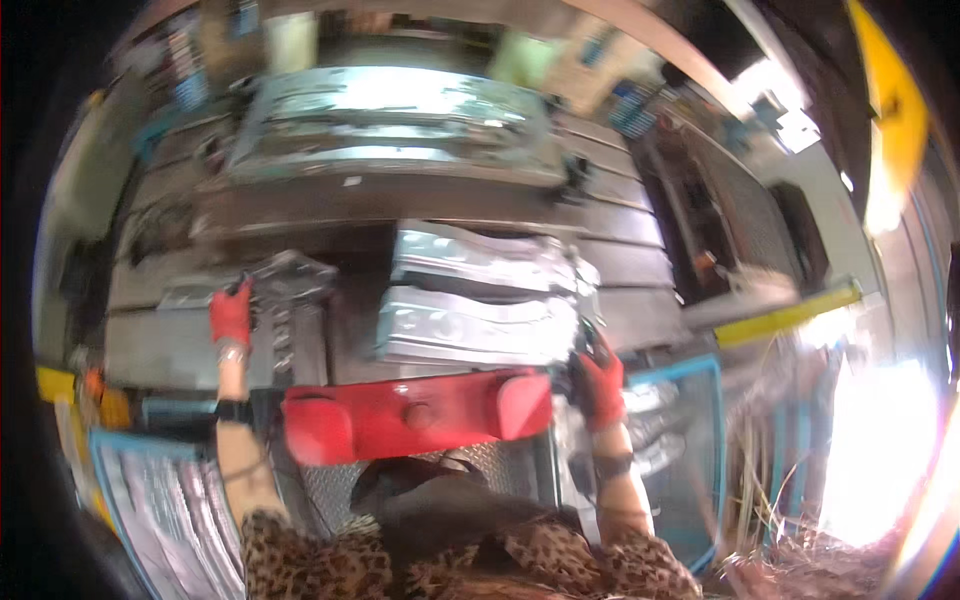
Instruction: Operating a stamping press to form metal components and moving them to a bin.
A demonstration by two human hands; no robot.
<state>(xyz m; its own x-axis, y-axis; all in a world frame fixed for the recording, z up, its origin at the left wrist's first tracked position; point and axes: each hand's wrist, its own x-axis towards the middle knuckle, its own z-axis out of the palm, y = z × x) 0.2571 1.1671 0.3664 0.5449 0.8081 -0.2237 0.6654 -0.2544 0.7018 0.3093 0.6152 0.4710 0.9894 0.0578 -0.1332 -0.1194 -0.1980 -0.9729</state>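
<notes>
Right hand point(603, 385): fingers at right end of near shiny panel point(470, 327); motion blur, can't tell if gripping or just touching. Far shiny panel point(470, 258) lies just beyond, roughly parallel, probably so both ends are in reach. Left hand point(232, 318): fingers just left of dark formed part point(287, 290); grip also unclear. Red curved piece point(415, 415) sits between, bodyward of both sets of fingers. No writing or labels legible.

gloves point(231, 318): mostly red | wristbands point(234, 411): dark, one per forearm | sleeves point(275, 560): leopard-print, tan with dark spots
</notes>
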